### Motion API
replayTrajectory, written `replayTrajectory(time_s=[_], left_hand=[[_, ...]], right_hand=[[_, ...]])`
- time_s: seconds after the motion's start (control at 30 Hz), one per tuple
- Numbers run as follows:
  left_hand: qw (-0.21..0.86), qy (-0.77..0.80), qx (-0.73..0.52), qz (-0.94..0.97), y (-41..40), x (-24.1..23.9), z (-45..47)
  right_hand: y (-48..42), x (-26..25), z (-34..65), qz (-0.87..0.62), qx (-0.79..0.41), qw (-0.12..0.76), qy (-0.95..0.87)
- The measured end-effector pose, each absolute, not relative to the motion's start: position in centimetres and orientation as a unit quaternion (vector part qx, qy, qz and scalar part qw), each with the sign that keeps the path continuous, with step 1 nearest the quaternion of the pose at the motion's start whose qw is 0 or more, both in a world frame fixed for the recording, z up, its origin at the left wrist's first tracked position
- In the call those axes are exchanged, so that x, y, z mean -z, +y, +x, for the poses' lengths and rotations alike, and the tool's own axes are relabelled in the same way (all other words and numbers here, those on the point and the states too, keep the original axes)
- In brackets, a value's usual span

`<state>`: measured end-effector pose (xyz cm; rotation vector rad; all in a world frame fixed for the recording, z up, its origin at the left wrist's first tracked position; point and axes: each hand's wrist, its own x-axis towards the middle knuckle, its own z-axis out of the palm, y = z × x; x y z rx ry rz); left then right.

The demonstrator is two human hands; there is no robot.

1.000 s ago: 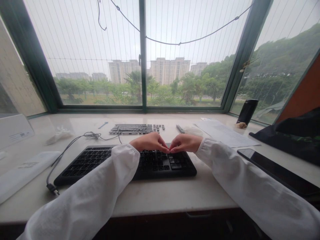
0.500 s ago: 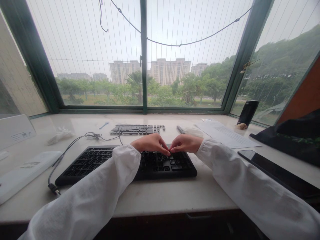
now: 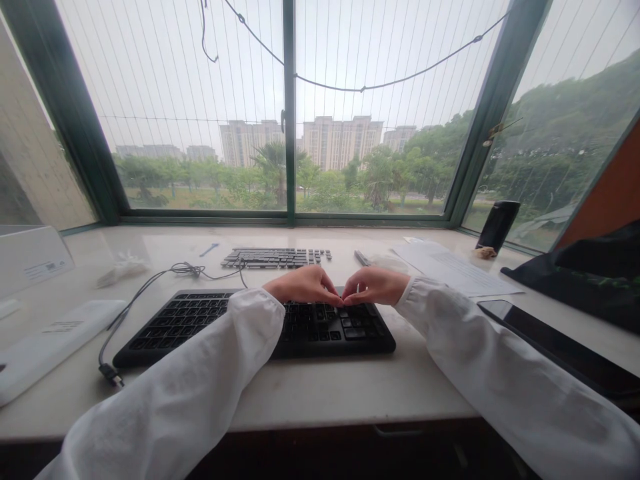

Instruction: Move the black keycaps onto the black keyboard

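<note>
My left hand [image 3: 303, 285] and my right hand [image 3: 375, 285] meet fingertip to fingertip above the right part of a black keyboard [image 3: 200, 323] on the white sill desk [image 3: 320, 390]. Both hands are closed in a pinch, and the thing between the tips is too small to make out. White sleeves cover both forearms, and the left sleeve lies across the keyboard's middle. A thin second keyboard [image 3: 275, 257] lies farther back, near the window.
The keyboard's black cable [image 3: 150, 283] loops left to a loose plug. White boxes [image 3: 55, 337] lie at the left. On the right are a dark phone [image 3: 550, 343], papers [image 3: 450, 267], a black cylinder [image 3: 497, 225] and a black bag [image 3: 590, 273].
The pinched fingertips dipped slightly toward the keys and came back up. The view shifted a little; nothing else moved.
</note>
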<state>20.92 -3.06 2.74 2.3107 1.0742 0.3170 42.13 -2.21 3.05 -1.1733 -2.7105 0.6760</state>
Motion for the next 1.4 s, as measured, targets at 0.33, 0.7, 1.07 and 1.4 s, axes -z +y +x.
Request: replayTrajectory(time_s=[0.33, 0.7, 1.07, 1.4], left_hand=[[0.279, 0.390, -0.129, 0.868, -2.7, -2.6, 20.8], [0.263, 0.394, -0.124, 0.872, -2.8, -2.6, 20.9], [0.259, 0.414, -0.143, 0.861, -2.8, -2.4, 21.0], [0.214, 0.443, -0.157, 0.856, -4.3, -2.8, 22.0]], right_hand=[[-2.4, -3.0, 42.1, -0.385, -0.206, 0.064, -0.897], [-2.7, -3.1, 41.9, -0.385, -0.197, 0.066, -0.899], [-2.7, -2.9, 41.8, -0.382, -0.208, 0.094, -0.896], [-2.8, -2.4, 41.7, -0.395, -0.199, 0.120, -0.889]])
